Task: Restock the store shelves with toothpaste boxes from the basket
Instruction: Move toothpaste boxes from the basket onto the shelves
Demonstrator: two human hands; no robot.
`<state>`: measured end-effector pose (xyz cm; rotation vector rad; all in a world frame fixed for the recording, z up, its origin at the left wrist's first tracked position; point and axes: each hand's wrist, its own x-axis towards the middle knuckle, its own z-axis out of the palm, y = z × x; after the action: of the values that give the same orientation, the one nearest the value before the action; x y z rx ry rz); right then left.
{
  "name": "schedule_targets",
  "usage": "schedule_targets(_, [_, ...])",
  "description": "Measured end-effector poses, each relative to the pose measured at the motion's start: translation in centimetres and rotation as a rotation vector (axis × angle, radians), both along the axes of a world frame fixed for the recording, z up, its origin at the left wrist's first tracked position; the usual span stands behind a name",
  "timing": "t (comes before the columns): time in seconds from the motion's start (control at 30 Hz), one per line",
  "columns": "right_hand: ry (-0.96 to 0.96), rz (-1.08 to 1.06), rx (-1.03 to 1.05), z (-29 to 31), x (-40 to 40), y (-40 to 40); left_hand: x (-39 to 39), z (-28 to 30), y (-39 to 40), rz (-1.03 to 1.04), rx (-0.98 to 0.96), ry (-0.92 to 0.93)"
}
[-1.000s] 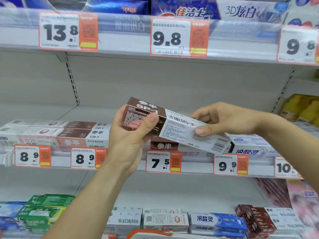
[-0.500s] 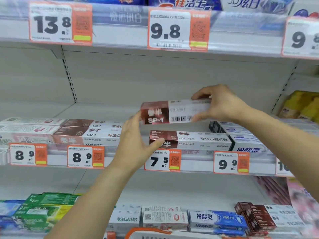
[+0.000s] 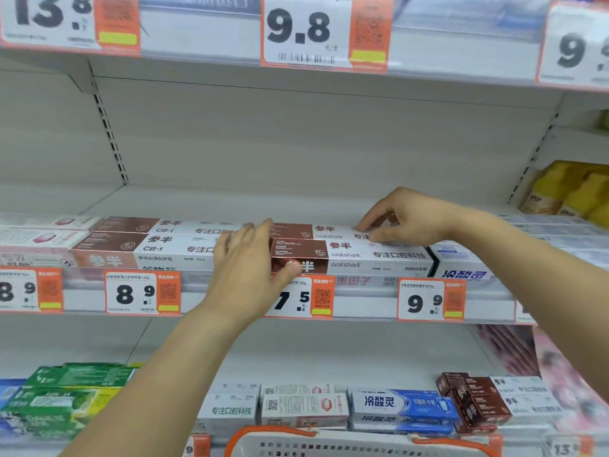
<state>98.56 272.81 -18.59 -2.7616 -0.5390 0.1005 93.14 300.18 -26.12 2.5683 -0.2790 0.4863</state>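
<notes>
On the middle shelf [image 3: 362,293], the brown-and-white toothpaste box [image 3: 349,255], held aloft a moment ago, is now seated; left hand [image 3: 250,262] fingers straight against its end, right hand [image 3: 408,216] fingertips lightly curled on the box behind.

Orange price tags [image 3: 324,31]; yellow packages [image 3: 570,191].

White slotted plastic basket with orange rim [image 3: 362,448] cut off by bottom edge; contents not visible. Left hand [image 3: 250,262] hides the left end of the brown-and-white toothpaste box [image 3: 362,255] and part of the 7.5 price tag [image 3: 303,300]. Right hand [image 3: 408,216] covers the right part of the rear brown-and-white box [image 3: 316,229]; finger contact unclear. Top shelf price tags [image 3: 309,31] cropped at top, barcode blurred. Yellow packages [image 3: 573,189] at right edge cropped, blurred. Pink-and-white boxes [image 3: 39,237] far left blurred, text unreadable.
</notes>
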Motion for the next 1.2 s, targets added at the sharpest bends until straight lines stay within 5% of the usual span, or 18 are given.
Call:
schedule_targets(0.53, [0.04,0.026,-0.171,0.7,-2.1,-0.4,0.1,-0.5,-0.3,-0.037,0.124,-0.027])
schedule_targets(0.73, [-0.166,0.058,-0.041,1.0,-2.7,4.5,-0.3,0.3,2.8,0.058,0.032,-0.051])
schedule_targets(0.97, [-0.107,0.183,-0.213,0.3,-1.4,13.2,0.1,-0.4,7.4,0.185,0.284,0.091])
schedule_targets(1.2, [-0.141,0.129,-0.219,-3.1,-4.4,12.3,0.4,-0.5,6.4,0.109,0.387,0.103])
